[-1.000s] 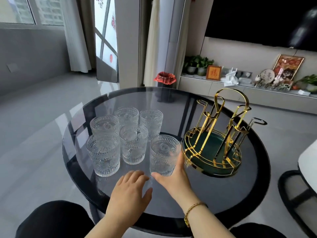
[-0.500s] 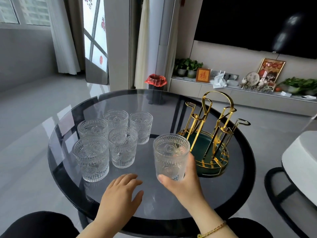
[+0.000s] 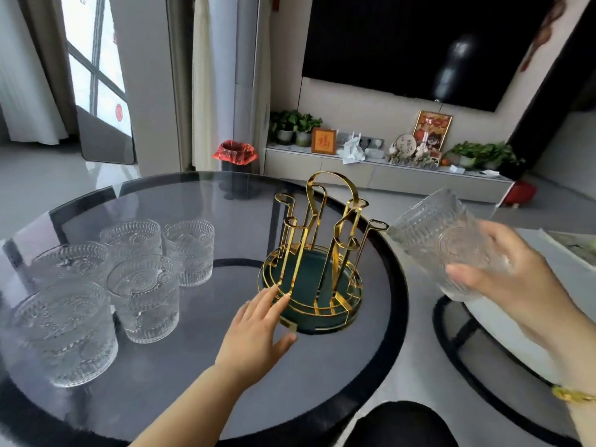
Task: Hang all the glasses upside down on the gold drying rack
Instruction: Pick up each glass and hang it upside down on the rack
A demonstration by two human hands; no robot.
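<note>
The gold drying rack with its green base stands upright at the middle of the round glass table; its prongs are bare. My left hand lies open with its fingertips on the rack's front left rim. My right hand holds a ribbed clear glass in the air to the right of the rack, tilted with its mouth toward the upper left. Several matching glasses stand upright in a cluster on the left of the table.
A white low table with a black frame stands close on the right. My dark-clothed knee shows at the bottom edge. A TV shelf with plants and ornaments runs along the far wall, a red-lined bin beside it.
My right hand has lifted the glass off the table, carried it right past the rack and tipped it. My left hand has moved right onto the rack's rim. The view has swung right.
</note>
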